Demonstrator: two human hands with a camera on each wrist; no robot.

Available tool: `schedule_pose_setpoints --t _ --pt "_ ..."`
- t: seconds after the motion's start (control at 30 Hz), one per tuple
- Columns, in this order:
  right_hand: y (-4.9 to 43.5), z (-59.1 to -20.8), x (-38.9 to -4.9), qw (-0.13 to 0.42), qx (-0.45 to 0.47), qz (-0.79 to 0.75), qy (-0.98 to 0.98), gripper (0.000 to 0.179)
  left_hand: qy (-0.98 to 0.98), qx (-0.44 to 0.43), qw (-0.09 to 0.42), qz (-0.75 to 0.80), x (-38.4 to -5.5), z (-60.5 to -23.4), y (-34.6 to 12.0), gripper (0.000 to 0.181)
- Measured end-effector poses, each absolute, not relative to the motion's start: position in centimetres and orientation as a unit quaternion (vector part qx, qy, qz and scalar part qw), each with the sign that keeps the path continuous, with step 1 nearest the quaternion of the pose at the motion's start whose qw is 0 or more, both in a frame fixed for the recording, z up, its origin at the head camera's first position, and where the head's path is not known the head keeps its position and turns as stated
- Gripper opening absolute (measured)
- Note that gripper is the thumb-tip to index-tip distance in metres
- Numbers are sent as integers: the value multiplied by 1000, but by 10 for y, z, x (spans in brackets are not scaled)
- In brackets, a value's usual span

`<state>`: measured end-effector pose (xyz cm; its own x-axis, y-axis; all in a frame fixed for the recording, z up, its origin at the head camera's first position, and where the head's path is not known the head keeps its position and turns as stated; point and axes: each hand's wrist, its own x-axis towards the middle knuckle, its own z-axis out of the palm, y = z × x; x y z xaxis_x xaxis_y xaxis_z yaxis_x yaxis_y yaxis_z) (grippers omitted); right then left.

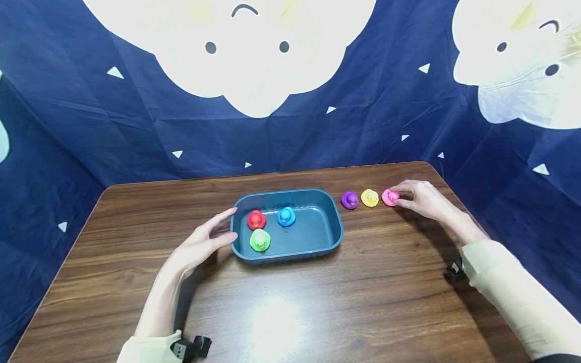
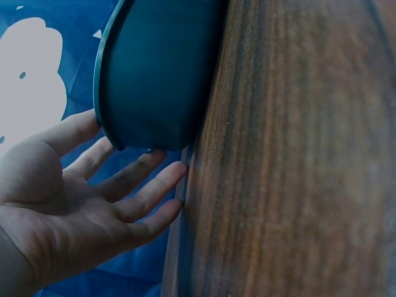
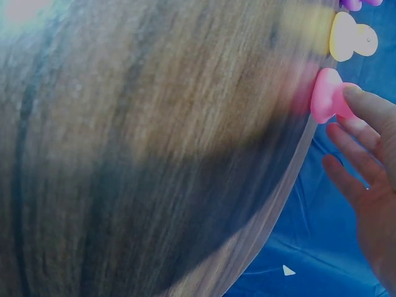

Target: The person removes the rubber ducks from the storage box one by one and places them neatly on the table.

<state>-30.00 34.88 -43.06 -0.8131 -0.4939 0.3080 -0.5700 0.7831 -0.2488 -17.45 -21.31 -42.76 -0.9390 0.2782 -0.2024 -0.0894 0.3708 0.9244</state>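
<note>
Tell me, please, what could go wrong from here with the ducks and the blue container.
The right hand holds the pink duck with its fingertips, so it might slip.
The yellow duck sits close beside the pink one and could be knocked by a sideways move.
The left hand touches one end of the blue container; a push might slide it into the purple duck near its other end.

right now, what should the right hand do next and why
Probably lift the pink duck toward the blue tray: the right hand pinches it, the left hand touches the tray's end, and the red duck, green duck and blue duck sit inside.
</note>
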Motion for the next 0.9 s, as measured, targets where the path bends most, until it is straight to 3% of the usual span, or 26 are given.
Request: schedule_pose_setpoints --t 0.57,0.9 --pt "354 -432 -299 106 258 194 -941 37 814 55 172 553 -174 -427 -213 71" --pt "354 -427 -298 130 222 219 -941 28 813 55 170 554 -174 -428 -213 71"
